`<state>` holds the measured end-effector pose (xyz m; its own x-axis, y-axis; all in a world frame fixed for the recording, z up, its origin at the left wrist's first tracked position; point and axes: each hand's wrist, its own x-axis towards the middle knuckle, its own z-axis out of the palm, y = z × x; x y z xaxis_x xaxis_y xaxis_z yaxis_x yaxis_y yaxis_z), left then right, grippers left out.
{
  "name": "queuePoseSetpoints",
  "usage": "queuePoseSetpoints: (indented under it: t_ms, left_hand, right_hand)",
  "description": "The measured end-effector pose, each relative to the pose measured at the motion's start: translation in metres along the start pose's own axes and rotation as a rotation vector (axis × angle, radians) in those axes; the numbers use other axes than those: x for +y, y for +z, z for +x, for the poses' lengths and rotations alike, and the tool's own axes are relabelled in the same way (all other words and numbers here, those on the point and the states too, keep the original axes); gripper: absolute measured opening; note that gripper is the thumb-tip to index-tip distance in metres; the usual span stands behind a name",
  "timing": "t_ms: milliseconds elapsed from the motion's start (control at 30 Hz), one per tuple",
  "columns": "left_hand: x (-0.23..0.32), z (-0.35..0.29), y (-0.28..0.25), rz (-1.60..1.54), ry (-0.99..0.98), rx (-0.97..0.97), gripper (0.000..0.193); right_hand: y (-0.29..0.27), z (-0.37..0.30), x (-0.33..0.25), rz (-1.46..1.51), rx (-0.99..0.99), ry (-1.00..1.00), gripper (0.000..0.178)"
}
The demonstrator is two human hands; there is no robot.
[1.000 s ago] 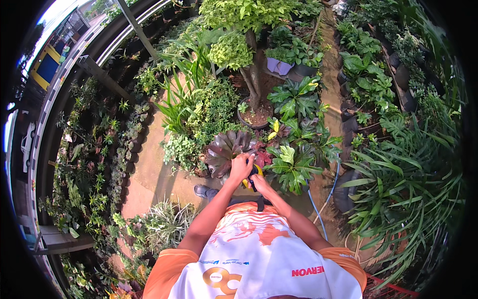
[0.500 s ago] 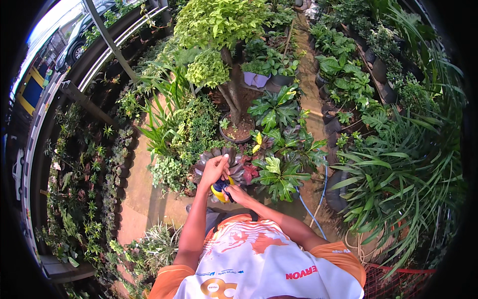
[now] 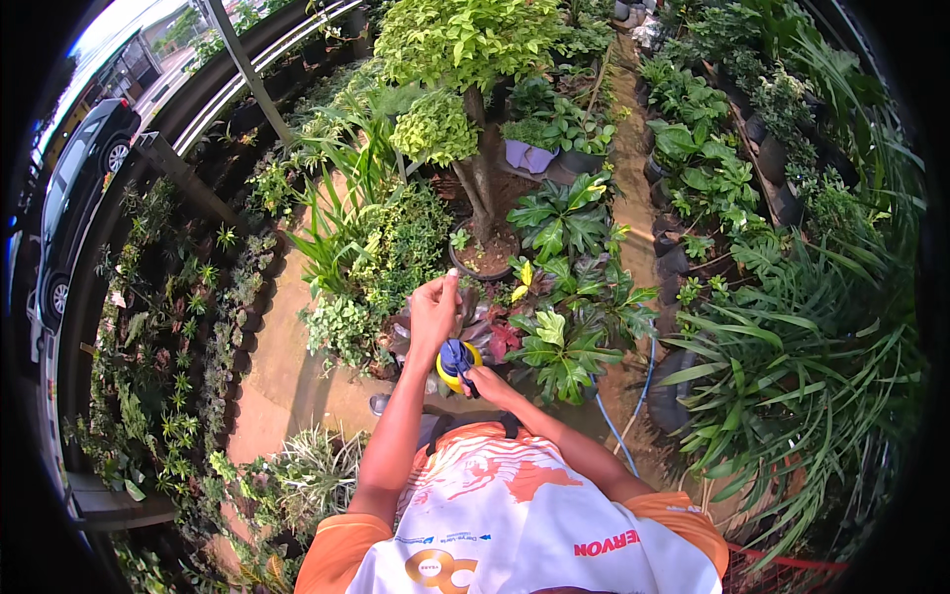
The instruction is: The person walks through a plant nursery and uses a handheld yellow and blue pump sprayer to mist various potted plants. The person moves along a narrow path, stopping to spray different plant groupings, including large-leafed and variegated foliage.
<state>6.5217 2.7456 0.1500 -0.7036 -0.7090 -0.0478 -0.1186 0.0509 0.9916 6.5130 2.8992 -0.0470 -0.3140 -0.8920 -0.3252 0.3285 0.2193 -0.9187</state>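
Plant rows either side of a path, seen from above the person's hands

The left hand (image 3: pixel 433 309) is raised just left of and beyond the right hand (image 3: pixel 482 381), which holds a spray bottle (image 3: pixel 455 362) — both above a broad-leaved potted plant (image 3: pixel 465 332). Directly beyond it stands a small tree in a pot (image 3: pixel 485 252). A paved path (image 3: pixel 287 376) runs on the left, with a row of small pots (image 3: pixel 188 327) further left and a parked car (image 3: pixel 74 188) behind a railing. A hose (image 3: pixel 633 406) lies right of the hands — tall grassy plants (image 3: pixel 792 376) fill the right side
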Motion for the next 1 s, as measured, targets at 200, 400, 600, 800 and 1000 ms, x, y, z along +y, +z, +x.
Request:
queuePoseSetpoints:
  t_ms: [200, 400, 600, 800, 1000]
  left_hand:
    - [0.004, -0.006, -0.008, 0.561, 0.100, -0.082, 0.035]
    - [-0.083, -0.030, 0.011, 1.007, 0.297, -0.102, 0.042]
    - [-0.109, -0.041, 0.023, 0.918, 0.229, -0.125, 0.041]
    - [-0.105, -0.042, 0.011, 0.592, 0.138, -0.138, 0.033]
    - [-0.118, -0.039, 0.024, -0.005, -0.070, -0.106, 0.040]
  right_hand:
    - [-0.001, -0.006, 0.003, -0.015, 0.031, 0.164, 0.025]
    - [0.000, -0.011, 0.008, -0.071, 0.063, 0.179, 0.029]
    - [0.011, -0.020, -0.013, 0.044, 0.100, 0.144, 0.033]
    - [0.011, -0.017, -0.013, 0.060, 0.066, 0.109, 0.032]
    - [-0.003, -0.013, 0.011, -0.034, 0.131, 0.094, 0.030]
